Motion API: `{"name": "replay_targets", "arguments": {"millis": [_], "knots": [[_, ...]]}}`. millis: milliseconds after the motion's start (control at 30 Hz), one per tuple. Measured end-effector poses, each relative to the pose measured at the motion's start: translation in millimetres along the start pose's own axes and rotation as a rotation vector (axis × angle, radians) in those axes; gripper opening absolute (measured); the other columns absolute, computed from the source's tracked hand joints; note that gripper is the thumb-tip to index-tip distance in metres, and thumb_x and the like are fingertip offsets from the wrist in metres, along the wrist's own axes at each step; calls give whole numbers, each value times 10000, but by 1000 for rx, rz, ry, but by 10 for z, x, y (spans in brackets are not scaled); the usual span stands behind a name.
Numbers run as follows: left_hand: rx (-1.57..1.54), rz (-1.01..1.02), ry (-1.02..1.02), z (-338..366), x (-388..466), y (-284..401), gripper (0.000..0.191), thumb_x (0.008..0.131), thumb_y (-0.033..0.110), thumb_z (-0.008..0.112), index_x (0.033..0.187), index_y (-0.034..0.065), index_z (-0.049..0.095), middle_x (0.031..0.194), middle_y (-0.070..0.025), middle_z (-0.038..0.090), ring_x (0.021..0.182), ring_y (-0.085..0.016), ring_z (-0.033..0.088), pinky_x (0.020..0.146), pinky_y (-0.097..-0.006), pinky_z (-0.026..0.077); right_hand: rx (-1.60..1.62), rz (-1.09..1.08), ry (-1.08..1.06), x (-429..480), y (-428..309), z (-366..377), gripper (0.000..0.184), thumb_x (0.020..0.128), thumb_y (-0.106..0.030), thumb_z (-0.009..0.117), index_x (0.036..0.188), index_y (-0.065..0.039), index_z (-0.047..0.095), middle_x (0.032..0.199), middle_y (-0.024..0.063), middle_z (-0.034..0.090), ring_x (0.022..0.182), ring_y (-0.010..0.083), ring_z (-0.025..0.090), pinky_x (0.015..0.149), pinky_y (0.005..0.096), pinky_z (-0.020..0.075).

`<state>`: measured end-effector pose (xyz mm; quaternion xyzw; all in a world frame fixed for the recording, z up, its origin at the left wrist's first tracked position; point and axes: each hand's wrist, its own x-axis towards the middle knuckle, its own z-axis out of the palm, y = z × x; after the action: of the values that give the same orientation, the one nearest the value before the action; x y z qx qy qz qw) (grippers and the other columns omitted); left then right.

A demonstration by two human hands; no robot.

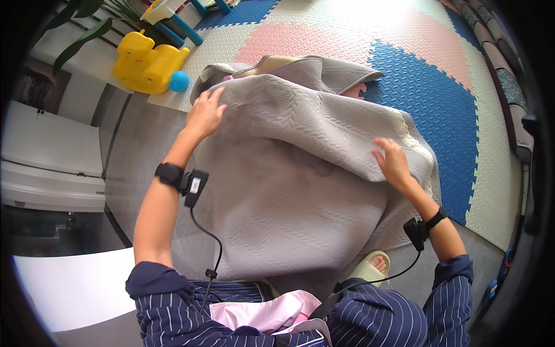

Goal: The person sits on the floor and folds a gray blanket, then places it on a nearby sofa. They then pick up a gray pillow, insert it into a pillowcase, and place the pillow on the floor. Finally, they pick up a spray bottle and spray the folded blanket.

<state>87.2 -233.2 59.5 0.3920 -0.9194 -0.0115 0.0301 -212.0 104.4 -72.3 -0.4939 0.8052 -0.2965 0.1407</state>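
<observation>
A grey quilted fabric cover (295, 208) lies rumpled in front of me, with a raised fold across its middle. White lace trim (409, 136) runs along its right part. At the fold's left end, my left hand (206, 113) rests on or just over the fabric, fingers spread. Near the lace, on the right, my right hand (392, 162) is over the fold with its fingers apart and slightly bent. Neither hand shows fabric gripped in it. Beyond the fold, part of the cover is turned over, showing a beige underside (277, 65).
Interlocking foam mats (438, 143) lie under the cover's far side. At the far left are a yellow plastic animal-shaped toy (145, 65), a blue ball (178, 81) and a small blue-legged table (186, 28). A sofa (498, 65) edges the right. My slippered foot (373, 266) is by the near edge.
</observation>
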Motion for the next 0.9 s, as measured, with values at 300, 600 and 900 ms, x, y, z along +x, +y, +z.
{"name": "replay_targets", "arguments": {"millis": [300, 600, 900], "knots": [[-97, -125, -124, 341, 382, 396, 668, 724, 262, 731, 1307, 312, 408, 1481, -191, 81, 1358, -420, 80, 1005, -657, 205, -239, 19, -285, 203, -455, 232, 1158, 523, -426, 833, 1442, -240, 153, 1462, 201, 161, 1328, 424, 181, 999, 591, 272], [-4, 471, 224, 146, -477, 686, 150, 775, 86, 569, 925, 82, 567, 1330, -148, 426, 1299, -358, 309, 1037, -630, 129, -456, 20, -169, -502, 28, 105, 911, 596, -316, 796, 1376, -226, 335, 1441, 193, 220, 1328, 417, 190, 1063, 539, 196], [-118, 734, -606, 617, -2374, 1661, 853, 573, 587, 700, 1250, 141, 435, 1381, -277, 290, 1289, -475, 234, 954, -725, 152, -249, -269, -126, -1067, -71, -74, 229, 699, -147, 679, 884, -22, 627, 750, 154, 621, 787, 312, 594, 796, 418, 454]]}}
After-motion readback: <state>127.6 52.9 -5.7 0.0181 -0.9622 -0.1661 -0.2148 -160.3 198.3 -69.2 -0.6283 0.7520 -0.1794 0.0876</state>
